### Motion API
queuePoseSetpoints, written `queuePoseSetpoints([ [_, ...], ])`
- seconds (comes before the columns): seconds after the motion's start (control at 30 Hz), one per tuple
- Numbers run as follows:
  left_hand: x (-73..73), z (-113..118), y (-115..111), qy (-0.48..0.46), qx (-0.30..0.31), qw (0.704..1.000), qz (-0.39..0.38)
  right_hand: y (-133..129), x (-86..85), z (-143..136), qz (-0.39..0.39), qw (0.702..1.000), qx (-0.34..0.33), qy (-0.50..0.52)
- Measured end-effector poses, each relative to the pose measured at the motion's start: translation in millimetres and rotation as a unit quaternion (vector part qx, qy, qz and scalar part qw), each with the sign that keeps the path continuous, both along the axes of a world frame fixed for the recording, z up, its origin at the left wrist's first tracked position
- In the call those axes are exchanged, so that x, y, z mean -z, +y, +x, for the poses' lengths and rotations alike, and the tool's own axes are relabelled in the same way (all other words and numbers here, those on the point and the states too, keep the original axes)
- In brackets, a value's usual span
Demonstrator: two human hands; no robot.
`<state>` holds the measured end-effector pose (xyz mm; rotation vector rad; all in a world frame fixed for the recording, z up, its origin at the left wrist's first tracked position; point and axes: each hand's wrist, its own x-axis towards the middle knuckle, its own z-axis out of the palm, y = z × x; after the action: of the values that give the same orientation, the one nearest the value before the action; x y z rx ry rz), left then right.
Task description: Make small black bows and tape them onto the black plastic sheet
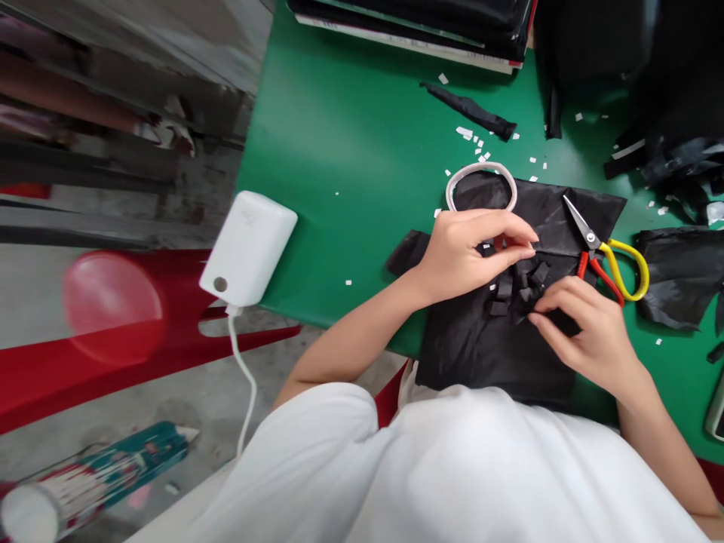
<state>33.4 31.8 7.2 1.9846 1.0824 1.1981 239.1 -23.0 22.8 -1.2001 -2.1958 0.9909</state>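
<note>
Over a sheet of thin black material [486,347] at the table edge, both my hands are at work. My left hand [461,253] is closed in a pinch; whatever lies between its fingertips is too small to make out. My right hand [591,328] pinches at the edge of a pile of small folded black pieces [529,283], and its fingertips seem to be on one of them. Scissors [591,240] with one yellow and one red handle lie beyond my right hand, blades slightly apart. Just past my left hand rests a white tape ring [513,181].
White paper bits [464,133] and a black strip [472,109] dot the green table [339,151]. Black stacked items [418,23] stand at the back; more black sheets [679,279] lie right. A white power bank [249,245] with a cable sits at the left edge, near a red chair [170,302].
</note>
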Motion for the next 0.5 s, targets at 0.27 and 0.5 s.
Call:
queuePoseSetpoints([
  [0.27,-7.4,22.5,-30.3,-0.223,0.014,0.938,-0.264,-4.1,6.1,-4.0,-0.227,0.885,0.324,0.245],
  [0.5,-10.9,22.2,-25.5,-0.297,0.032,0.852,-0.43,-6.3,10.6,-15.2,-0.286,0.812,0.386,0.332],
])
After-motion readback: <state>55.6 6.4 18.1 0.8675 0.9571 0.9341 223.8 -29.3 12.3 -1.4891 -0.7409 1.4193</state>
